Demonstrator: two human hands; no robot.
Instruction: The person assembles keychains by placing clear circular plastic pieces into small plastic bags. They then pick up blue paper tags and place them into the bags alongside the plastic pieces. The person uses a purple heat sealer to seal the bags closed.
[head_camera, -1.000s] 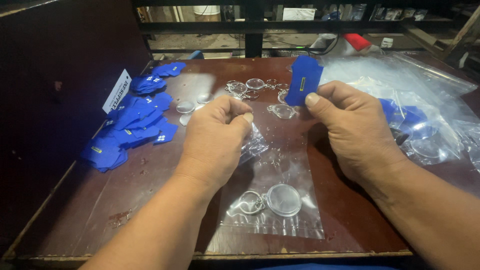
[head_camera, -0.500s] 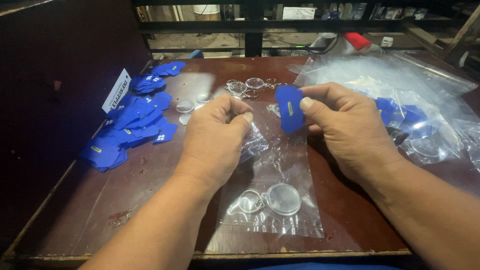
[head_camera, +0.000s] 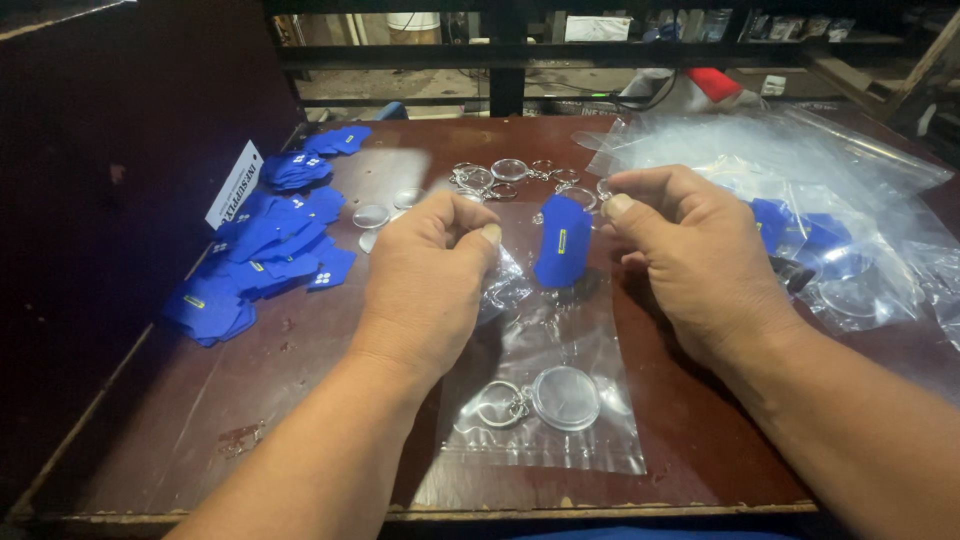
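Hanging upright above the mouth of a clear bag (head_camera: 545, 400), a blue insert (head_camera: 562, 242) with a small yellow mark shows between the two hands, though whether the right hand (head_camera: 700, 255) pinches it cannot be told, its fingertips being curled and the top edge hidden behind the thumb. Pinching the crumpled bag mouth between thumb and forefinger, the left hand (head_camera: 430, 275) hides most of that opening; a round clear keychain (head_camera: 545, 398) with its ring lies inside the bag on the table (head_camera: 300, 400). Lying farther out are a blue pile (head_camera: 260, 255) at left, loose keychains (head_camera: 510, 178) behind, and glare-blurred plastic bags (head_camera: 830, 210) at right, holding more blue pieces.
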